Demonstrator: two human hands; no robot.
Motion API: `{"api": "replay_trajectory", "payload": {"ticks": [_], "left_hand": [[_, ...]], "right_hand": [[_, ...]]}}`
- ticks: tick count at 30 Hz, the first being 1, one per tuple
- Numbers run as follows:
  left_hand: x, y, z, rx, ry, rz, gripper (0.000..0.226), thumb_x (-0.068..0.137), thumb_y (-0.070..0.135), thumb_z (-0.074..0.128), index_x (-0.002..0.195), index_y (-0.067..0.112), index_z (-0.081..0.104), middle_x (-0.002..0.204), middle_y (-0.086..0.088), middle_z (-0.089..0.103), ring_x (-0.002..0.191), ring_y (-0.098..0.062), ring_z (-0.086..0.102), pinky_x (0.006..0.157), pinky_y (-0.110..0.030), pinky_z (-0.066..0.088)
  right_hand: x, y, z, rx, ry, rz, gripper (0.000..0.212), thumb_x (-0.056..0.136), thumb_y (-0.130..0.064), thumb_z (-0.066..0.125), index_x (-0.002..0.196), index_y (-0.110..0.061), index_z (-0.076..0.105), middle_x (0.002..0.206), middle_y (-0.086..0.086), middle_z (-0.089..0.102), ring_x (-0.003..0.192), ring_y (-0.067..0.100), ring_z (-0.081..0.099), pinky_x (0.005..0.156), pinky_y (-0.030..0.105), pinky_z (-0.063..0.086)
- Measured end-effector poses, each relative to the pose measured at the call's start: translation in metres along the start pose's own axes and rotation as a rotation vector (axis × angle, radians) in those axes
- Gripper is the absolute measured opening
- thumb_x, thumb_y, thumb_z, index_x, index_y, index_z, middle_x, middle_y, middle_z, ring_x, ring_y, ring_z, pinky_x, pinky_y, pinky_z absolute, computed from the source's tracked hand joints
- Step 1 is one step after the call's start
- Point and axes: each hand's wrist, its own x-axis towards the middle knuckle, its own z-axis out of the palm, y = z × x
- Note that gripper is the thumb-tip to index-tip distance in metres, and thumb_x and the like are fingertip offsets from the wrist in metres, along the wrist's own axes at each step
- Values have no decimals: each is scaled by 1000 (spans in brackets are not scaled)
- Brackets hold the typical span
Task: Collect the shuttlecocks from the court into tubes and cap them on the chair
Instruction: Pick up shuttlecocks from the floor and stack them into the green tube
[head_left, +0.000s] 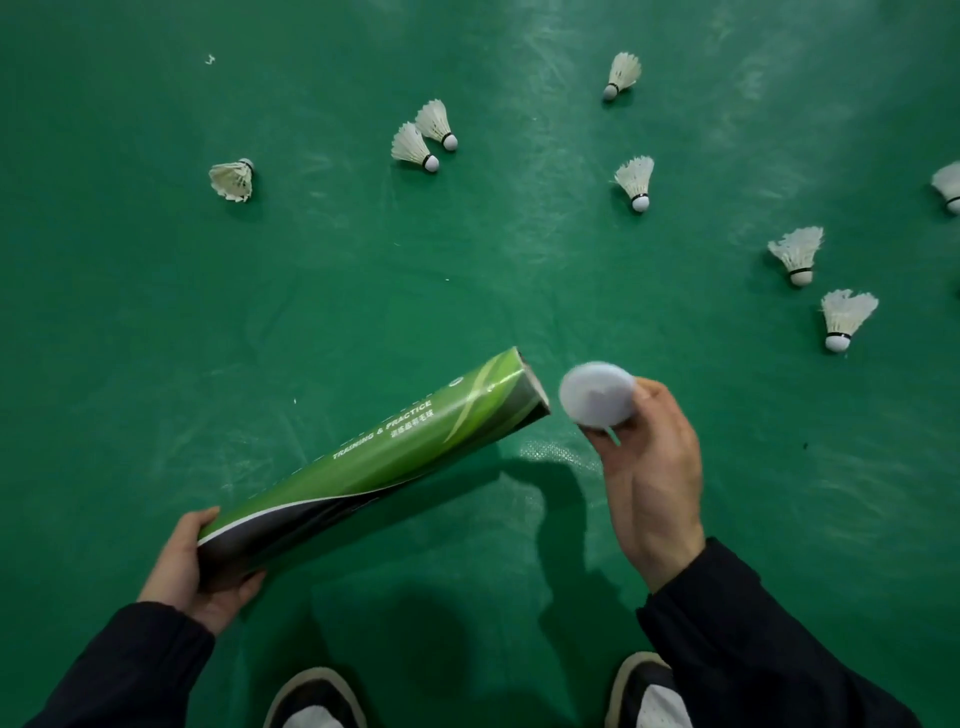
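My left hand (192, 566) grips the lower end of a green and black cardboard tube (374, 462) that slants up to the right, its open mouth near the middle of the view. My right hand (649, 467) holds a round pale cap (597, 397) just right of that mouth, apart from it. Several white feather shuttlecocks lie on the green court floor (467, 270): one at the left (232, 179), a touching pair (422, 137), one at the top (622, 75), one in the middle (636, 179), and more at the right (797, 254).
My two shoes (314, 699) stand at the bottom edge, on the floor below the tube. A shuttlecock (845, 319) lies right of my right hand, another (948, 187) is cut by the right edge. A small white scrap (210, 59) lies far left.
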Motion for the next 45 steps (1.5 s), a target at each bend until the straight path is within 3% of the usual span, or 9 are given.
{"api": "replay_trajectory", "payload": {"ticks": [6, 9, 14, 17, 20, 23, 27, 37, 45], "left_hand": [[5, -8, -13, 30, -4, 1, 23, 94, 42, 58, 86, 21, 57, 54, -3, 67, 75, -24, 56, 72, -36, 43], [7, -7, -18, 64, -9, 28, 21, 94, 44, 57, 87, 24, 58, 55, -3, 67, 74, -24, 56, 70, -36, 41], [11, -3, -26, 62, -17, 77, 22, 94, 46, 57, 90, 25, 59, 59, -1, 70, 72, -23, 60, 68, -35, 42], [13, 2, -26, 78, -71, 125, 37, 98, 45, 52, 76, 23, 72, 57, 3, 70, 52, -15, 66, 66, -33, 43], [13, 7, -24, 104, -117, 169, 52, 100, 45, 50, 60, 27, 79, 63, 3, 73, 51, -13, 68, 67, -33, 47], [17, 10, -21, 82, -155, 176, 33, 98, 44, 54, 82, 24, 73, 79, -2, 72, 66, -19, 68, 69, -36, 48], [23, 13, -18, 93, -218, 193, 50, 100, 44, 49, 64, 31, 82, 71, 3, 76, 58, -13, 71, 50, -23, 55], [24, 27, -25, 147, -219, 188, 44, 98, 49, 48, 82, 25, 82, 88, 1, 74, 69, -15, 66, 49, -21, 53], [1, 31, -8, -152, -420, 198, 69, 37, 49, 89, 95, 13, 84, 114, -19, 76, 92, -29, 77, 75, -38, 63]], "right_hand": [[-7, -30, 2, -719, -472, -426, 19, 89, -32, 62, 91, -21, 77, 91, -11, 74, 86, 9, 69, 78, 18, 50], [-13, -24, 7, -900, -586, -596, 29, 86, -39, 74, 102, -14, 77, 101, -8, 74, 93, 9, 70, 83, 29, 56], [-10, -12, 1, -1121, -794, -233, 53, 89, -63, 59, 101, -13, 70, 79, 14, 69, 71, 33, 62, 71, 45, 54], [-6, -12, -6, -1027, -856, -61, 41, 92, -57, 57, 110, -24, 73, 98, 9, 76, 89, 33, 70, 87, 51, 55], [-7, -10, -9, -835, -830, -45, 24, 95, -34, 66, 112, -20, 77, 114, 0, 75, 109, 22, 69, 102, 49, 51], [-12, -4, -9, -736, -742, -82, 21, 93, -26, 71, 110, -17, 78, 116, 0, 73, 112, 20, 68, 102, 52, 50], [-12, -8, -7, -694, -773, -17, 24, 94, -17, 70, 116, -13, 76, 115, -2, 77, 112, 16, 70, 102, 40, 53], [-12, -11, -13, -792, -882, 213, 25, 96, -32, 64, 111, -16, 76, 99, -9, 75, 88, 5, 64, 80, 27, 50], [-9, -1, 1, -379, -358, 266, 33, 79, -37, 67, 99, -12, 75, 96, 3, 81, 78, 11, 74, 65, 17, 55]]}}
